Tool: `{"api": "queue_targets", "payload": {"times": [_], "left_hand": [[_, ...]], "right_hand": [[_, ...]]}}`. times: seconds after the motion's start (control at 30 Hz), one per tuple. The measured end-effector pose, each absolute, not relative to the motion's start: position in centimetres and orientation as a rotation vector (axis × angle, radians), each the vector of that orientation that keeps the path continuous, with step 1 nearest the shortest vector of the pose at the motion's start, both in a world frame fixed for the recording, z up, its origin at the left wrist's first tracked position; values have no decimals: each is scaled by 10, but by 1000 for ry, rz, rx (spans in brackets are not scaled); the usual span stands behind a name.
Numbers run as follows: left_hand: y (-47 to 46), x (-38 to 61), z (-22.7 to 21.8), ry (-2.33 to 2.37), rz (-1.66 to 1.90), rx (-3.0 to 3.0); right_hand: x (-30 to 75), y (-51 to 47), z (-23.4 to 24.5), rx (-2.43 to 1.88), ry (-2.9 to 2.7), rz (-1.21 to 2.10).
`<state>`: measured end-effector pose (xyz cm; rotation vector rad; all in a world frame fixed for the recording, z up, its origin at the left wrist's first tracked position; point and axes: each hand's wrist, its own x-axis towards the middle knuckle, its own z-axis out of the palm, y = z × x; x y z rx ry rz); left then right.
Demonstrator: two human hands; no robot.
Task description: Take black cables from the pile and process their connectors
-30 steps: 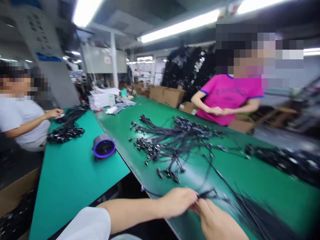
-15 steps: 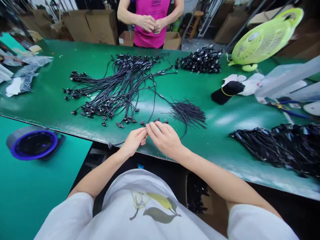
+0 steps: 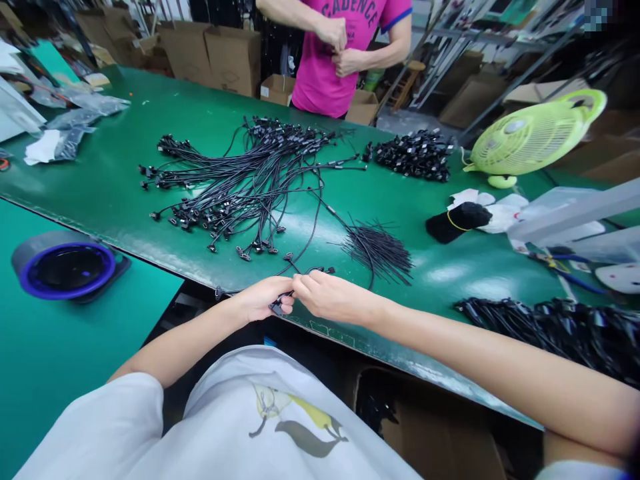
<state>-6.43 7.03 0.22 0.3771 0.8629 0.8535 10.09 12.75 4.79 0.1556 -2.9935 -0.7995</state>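
Close to the table's front edge, my left hand is closed on a black cable, whose connector sticks out below the fingers. My right hand meets it, thumb and fingertips pinched together on the cable where the two hands touch. Just beyond the hands lie more connector ends and a looping cable strand. A spread heap of black cables with connectors covers the table behind them. Right of it is a bundle of thin black ties. What exactly sits between my right fingertips is hidden.
A pile of black connectors and a green fan stand at the back right. Bundled black cables lie at the right. A blue-rimmed round object is at left. Across the green table stands a person in pink.
My hands have moved nearer to me, and the left has turned so a connector shows beneath its fingers. The view has shifted, and the person opposite has raised one hand.
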Motion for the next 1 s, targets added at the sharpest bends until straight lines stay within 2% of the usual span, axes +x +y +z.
{"api": "queue_targets", "payload": {"times": [0.3,0.47,0.57,0.67,0.77,0.83,0.9,1.0], "left_hand": [[66,-54,-3,979,1099,455],[83,-42,-19,1191,1173,330],[101,-49,-14,1152,1257,390],[109,-67,1,1103,1412,753],[97,-87,15,1206,1470,1356],[81,-94,19,1214,1312,1690],[67,-96,16,1120,1033,1886],[62,-90,2,1088,820,1776]], "right_hand": [[89,116,42,-4,-2969,-840],[73,124,28,-372,-3176,-543],[64,142,33,-722,-3108,-263],[63,155,37,-1041,-2670,252],[72,157,28,-1018,-2273,926],[81,154,20,-921,-2236,1218],[89,147,15,-940,-2332,1165],[94,130,16,-1072,-2475,586]]}}
